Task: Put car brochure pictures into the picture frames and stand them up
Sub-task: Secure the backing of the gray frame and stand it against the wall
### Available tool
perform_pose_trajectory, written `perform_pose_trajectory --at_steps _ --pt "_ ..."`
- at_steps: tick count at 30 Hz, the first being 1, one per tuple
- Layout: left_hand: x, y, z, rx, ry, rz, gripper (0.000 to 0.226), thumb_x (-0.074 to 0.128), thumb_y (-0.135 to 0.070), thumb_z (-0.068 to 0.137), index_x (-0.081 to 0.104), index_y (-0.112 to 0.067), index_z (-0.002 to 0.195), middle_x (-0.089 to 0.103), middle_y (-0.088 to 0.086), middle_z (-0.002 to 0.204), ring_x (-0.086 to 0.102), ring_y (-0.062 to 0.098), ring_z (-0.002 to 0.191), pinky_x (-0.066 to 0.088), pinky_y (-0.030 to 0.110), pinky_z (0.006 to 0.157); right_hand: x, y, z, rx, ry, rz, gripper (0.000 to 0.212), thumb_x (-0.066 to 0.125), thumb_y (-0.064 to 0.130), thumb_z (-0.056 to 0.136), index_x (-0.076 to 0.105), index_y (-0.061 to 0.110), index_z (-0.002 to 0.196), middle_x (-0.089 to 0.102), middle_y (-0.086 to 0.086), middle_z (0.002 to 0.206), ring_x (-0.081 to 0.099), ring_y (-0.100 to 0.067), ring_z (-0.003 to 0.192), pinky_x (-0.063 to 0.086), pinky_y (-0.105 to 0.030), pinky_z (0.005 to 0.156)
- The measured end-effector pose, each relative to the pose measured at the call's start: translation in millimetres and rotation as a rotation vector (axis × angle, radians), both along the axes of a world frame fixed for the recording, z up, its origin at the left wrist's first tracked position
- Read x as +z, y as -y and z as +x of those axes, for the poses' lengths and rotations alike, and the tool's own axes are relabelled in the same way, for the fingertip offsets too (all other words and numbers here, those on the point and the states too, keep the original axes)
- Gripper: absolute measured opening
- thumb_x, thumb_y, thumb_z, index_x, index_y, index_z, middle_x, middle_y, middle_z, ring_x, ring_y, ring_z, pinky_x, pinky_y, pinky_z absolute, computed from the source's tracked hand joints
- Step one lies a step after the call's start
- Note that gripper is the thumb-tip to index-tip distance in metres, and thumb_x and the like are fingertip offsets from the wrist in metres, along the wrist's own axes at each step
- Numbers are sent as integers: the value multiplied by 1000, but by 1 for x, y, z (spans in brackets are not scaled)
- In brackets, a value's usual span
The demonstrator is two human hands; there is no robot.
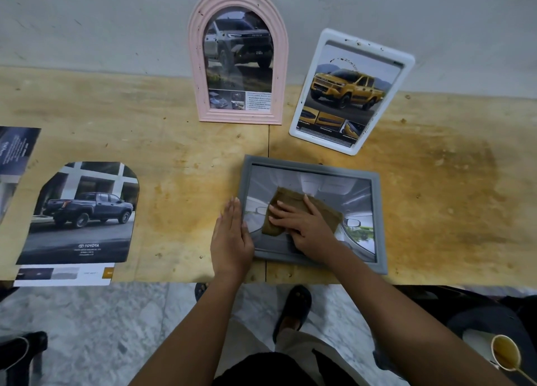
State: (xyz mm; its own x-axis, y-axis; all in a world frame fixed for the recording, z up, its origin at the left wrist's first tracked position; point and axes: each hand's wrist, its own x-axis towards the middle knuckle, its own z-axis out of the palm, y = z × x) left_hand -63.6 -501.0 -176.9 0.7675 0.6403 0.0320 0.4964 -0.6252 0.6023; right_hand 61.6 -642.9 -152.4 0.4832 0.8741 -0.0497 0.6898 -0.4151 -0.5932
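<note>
1. Left hand, fingers straight, lies against the left edge of the grey frame.
2. Right hand, fingers flat, presses a brown cloth onto that frame's glass, directly beneath the palm.

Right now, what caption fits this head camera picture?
Right hand presses brown cloth on grey frame; left hand steadies its edge.

Stained plywood table, grey wall, marble floor, cup of amber liquid
</note>
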Motion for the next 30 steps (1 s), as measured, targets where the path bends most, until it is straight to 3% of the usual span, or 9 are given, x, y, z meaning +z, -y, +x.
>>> perform_pose_trajectory --at_steps 8,16,22,30 --pt "5 2 2 11 -41 3 49 42 -11 95 33 -10 144 38 5 148 32 18 138 22 33 113 -2 27 -4 -68 -62 95 41 41 14 80 71 23 107 60 18 122 41 3 128 -3 -38 118" --pt "8 3 3 22 -50 -31 52 43 -7 95 32 -13 145 36 2 150 28 15 140 19 29 115 0 51 -4 -93 -116 138 39 44 25 73 75 21 96 66 13 114 44 7 124 -5 -26 117" --pt "10 3 3 34 -33 -47 51 42 -8 96 33 -14 145 35 1 150 27 14 140 17 27 114 2 66 -8 -187 -74 126 25 54 41 81 76 29 86 70 17 104 48 11 117 3 -30 118" --pt "10 3 2 24 -28 -51 50 42 -8 96 33 -13 145 35 2 150 27 14 140 19 30 115 -5 91 -6 -335 35 136 27 60 47 79 76 27 70 73 16 90 56 10 106 17 -44 117"
